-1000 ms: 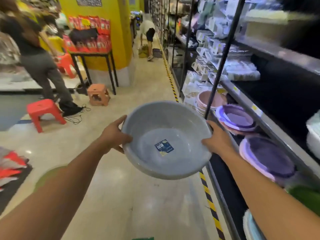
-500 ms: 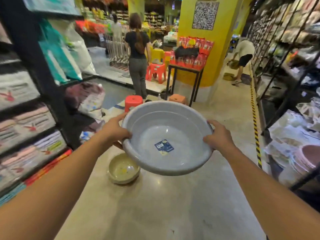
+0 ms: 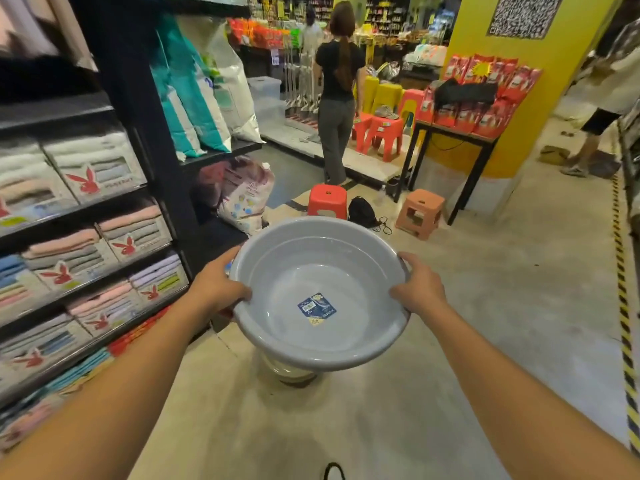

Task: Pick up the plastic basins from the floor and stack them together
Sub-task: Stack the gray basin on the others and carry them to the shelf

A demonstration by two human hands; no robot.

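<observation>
I have turned left from the far shelf, and now my left hand (image 3: pixel 216 289) and right hand (image 3: pixel 420 291) grip the grey basin (image 3: pixel 318 292) right over the cream basin (image 3: pixel 292 372) on the floor (image 3: pixel 485 323), so I think stacking is close.

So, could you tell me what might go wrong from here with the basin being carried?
The grey basin almost wholly hides the pale basin on the floor beneath it, so lowering it could land off-centre and jam rather than nest. The left hand and right hand grip only opposite rims, so it may tilt.
</observation>
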